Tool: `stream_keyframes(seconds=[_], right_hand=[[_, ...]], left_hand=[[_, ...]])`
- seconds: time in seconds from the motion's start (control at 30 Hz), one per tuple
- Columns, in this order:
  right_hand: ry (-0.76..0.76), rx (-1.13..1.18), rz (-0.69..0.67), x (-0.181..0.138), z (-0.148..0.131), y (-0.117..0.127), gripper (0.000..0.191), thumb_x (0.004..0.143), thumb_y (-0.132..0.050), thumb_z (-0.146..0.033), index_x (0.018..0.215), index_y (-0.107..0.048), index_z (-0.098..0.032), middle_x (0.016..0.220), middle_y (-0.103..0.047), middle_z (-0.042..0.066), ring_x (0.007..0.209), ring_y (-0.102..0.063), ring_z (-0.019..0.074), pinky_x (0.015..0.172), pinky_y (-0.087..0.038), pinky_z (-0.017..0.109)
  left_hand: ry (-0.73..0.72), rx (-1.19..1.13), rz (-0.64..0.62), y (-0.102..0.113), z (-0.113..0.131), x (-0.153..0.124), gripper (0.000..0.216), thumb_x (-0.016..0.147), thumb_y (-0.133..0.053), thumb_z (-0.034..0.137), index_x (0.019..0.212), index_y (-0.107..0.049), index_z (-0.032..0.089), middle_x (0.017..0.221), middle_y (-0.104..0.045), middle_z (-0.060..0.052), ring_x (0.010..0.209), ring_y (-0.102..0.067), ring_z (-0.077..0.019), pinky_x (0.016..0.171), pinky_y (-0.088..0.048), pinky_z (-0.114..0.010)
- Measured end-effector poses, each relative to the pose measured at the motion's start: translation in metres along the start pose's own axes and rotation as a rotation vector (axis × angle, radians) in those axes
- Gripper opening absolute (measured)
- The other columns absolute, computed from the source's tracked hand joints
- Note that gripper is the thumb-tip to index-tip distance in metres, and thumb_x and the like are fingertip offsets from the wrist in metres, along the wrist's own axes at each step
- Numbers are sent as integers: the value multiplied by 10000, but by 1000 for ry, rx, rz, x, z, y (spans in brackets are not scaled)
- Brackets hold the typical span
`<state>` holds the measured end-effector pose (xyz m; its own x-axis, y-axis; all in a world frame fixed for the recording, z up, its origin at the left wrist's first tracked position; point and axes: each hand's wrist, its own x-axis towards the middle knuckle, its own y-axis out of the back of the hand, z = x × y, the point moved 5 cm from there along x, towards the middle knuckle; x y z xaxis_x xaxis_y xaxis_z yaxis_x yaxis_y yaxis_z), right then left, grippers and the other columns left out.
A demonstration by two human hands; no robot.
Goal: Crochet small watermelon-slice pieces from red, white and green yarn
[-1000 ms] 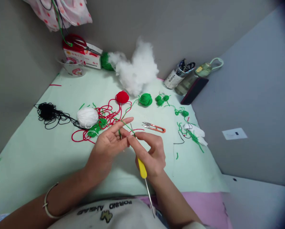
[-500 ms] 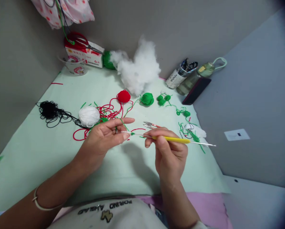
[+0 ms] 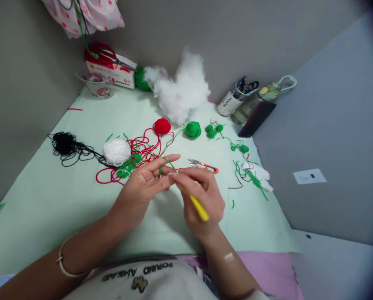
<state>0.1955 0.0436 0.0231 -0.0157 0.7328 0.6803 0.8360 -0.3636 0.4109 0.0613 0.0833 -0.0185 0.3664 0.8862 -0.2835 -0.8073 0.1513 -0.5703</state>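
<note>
My left hand is raised over the pale green cloth, its forefinger stretched out with a green yarn strand running over it, while thumb and other fingers pinch a small green crochet piece. My right hand meets it fingertip to fingertip, closed on a yellow-handled crochet hook whose tip points into the pinched work. The strand leads back to a green yarn ball.
A red yarn ball, white ball, black tangle and orange thread snips lie beyond my hands. White stuffing, a box, jar, phone stand at the back. Green scraps lie right.
My right hand swung the hook from pointing out to the right back in toward my left fingers, handle now angled toward me. The left hand barely moved.
</note>
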Motion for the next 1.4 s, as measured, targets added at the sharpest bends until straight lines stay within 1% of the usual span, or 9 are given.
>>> stream_keyframes(seconds=[0.1, 0.27, 0.43, 0.6, 0.73, 0.9, 1.07, 1.2, 1.4], right_hand=[[55, -51, 4, -2, 2, 3, 346, 974, -639, -112, 1239, -743, -310, 1117, -769, 72, 1002, -740, 219, 845, -633, 395], [-316, 378, 116, 7, 21, 8, 204, 1029, -582, -220, 1018, -782, -261, 857, -752, 27, 674, -668, 161, 637, -582, 340], [-318, 393, 77, 9, 18, 2, 156, 992, -659, -211, 1008, -805, -265, 916, -794, 22, 821, -720, 167, 775, -603, 339], [-533, 634, 85, 1, 33, -1, 150, 1005, -654, -300, 991, -788, -234, 916, -789, 30, 736, -722, 149, 687, -601, 307], [-559, 685, 72, 3, 35, 0, 180, 1023, -624, -332, 963, -745, -213, 887, -794, 33, 723, -741, 156, 673, -602, 305], [-428, 520, 46, 6, 22, 8, 178, 1047, -568, -264, 998, -735, -224, 910, -798, 31, 734, -740, 155, 699, -621, 319], [-70, 158, -10, 5, 0, 12, 253, 1026, -524, -112, 1147, -712, -231, 989, -792, 48, 864, -754, 176, 770, -638, 344], [184, -82, -46, -2, -13, 3, 232, 1003, -539, -90, 1175, -677, -163, 1039, -794, 125, 966, -764, 213, 793, -651, 357], [321, -272, 39, -12, -14, -6, 251, 985, -598, -110, 1208, -681, -190, 1082, -806, 138, 989, -773, 217, 773, -669, 343]], left_hand=[[114, -135, -48, -2, -6, 3, 322, 802, -874, 293, 1116, -846, 231, 856, -671, -14, 691, -515, -84, 623, -455, -176], [70, -195, 4, 2, 0, 7, 232, 784, -868, 191, 1015, -863, 207, 842, -659, -2, 655, -512, -56, 585, -452, -149], [13, -49, -35, -4, 3, 2, 270, 816, -860, 231, 1084, -847, 260, 919, -728, 2, 699, -577, -78, 688, -508, -200], [-3, 3, -13, -3, 5, 0, 240, 835, -840, 250, 1074, -843, 243, 911, -735, -4, 704, -587, -88, 713, -515, -226], [-3, -4, -17, -3, 7, 0, 240, 818, -841, 243, 1058, -844, 250, 839, -717, 7, 680, -567, -84, 677, -494, -211], [-28, 81, 17, 0, 8, -2, 245, 822, -831, 260, 1067, -843, 254, 798, -675, 14, 686, -564, -93, 661, -481, -211], [-161, 226, 106, 4, 10, -5, 260, 836, -808, 220, 1086, -833, 285, 782, -643, 29, 732, -575, -100, 699, -487, -209], [-300, 313, 212, 4, 14, -9, 261, 821, -788, 162, 1057, -830, 266, 790, -638, 31, 759, -573, -101, 734, -488, -204], [-283, 291, 237, 0, 11, -12, 324, 800, -784, 179, 1109, -814, 271, 795, -629, 36, 721, -560, -107, 680, -491, -215]])
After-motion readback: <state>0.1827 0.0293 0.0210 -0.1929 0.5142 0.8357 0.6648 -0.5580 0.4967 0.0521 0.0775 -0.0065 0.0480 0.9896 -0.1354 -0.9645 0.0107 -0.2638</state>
